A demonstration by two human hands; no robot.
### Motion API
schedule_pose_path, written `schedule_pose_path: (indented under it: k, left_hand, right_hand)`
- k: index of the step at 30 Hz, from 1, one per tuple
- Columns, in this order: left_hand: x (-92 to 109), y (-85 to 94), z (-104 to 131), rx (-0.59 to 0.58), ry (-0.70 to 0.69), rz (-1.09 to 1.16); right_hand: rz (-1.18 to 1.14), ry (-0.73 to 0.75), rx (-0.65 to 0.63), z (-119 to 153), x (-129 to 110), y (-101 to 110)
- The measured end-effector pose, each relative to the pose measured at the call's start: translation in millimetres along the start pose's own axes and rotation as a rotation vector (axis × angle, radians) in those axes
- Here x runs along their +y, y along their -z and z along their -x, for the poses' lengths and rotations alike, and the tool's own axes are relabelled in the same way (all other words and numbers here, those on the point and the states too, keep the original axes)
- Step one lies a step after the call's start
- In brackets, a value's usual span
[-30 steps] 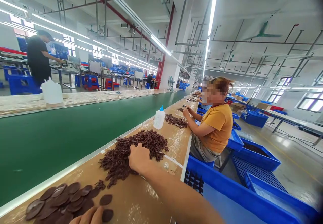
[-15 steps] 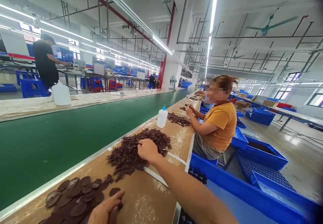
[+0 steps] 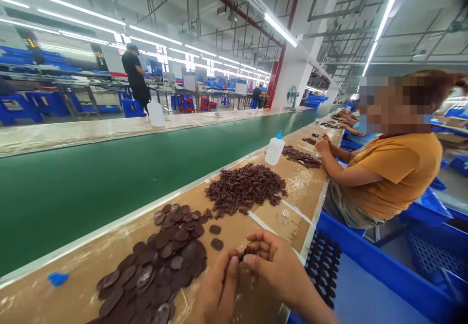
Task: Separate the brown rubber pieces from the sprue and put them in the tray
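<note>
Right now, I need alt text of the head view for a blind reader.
The left hand and right hand hold a small dark piece above a brown worktop, near a pile of dark discs and a heap of small pieces. To the right, a blue tray holds dark parts, near a co-worker in yellow.

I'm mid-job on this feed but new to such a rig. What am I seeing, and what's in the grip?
There's no machine: every picture comes from one head-worn camera, looking forward and down at the wearer's bare hands. The left hand and right hand hold a small dark piece at their fingertips; its exact shape is hidden. On the tan workbench lie flat brown discs, a heap of small curly brown pieces and a blue-tipped squeeze bottle.
</note>
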State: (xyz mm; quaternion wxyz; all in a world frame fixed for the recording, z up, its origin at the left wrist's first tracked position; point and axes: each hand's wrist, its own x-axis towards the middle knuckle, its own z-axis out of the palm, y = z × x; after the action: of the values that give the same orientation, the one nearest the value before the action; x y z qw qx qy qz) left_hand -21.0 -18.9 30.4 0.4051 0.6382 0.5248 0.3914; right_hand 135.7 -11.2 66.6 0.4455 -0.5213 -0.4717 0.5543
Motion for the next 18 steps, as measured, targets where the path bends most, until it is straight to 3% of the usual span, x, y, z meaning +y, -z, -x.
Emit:
schedule_pose_path:
  k: [2,8,12,15,18]
  left_hand:
    - [0.1,-2.8,3.5,-0.029,-0.013,-0.005]
    - [2.2,-1.2,1.5,-0.147,-0.092,0.067]
    - [5.7,-2.3,-0.6,-0.158,-0.027,0.197]
    - [4.0,-6.7,0.3,-0.085,0.073,0.288]
    - [-2.3,-10.5,0.3,-0.072,0.068,0.229]
  right_hand:
    - [-0.104,-0.011,0.030,7.9,4.7,4.1]
    - [-0.086,0.020,0.028,11.4,4.6,7.3]
    - [-0.062,0.057,0.088,18.6,19.3,5.3]
    - [0.194,0.310,0.247,24.4,33.6,8.0]
    - [0.656,0.633,0.223,26.1,41.6,15.8]
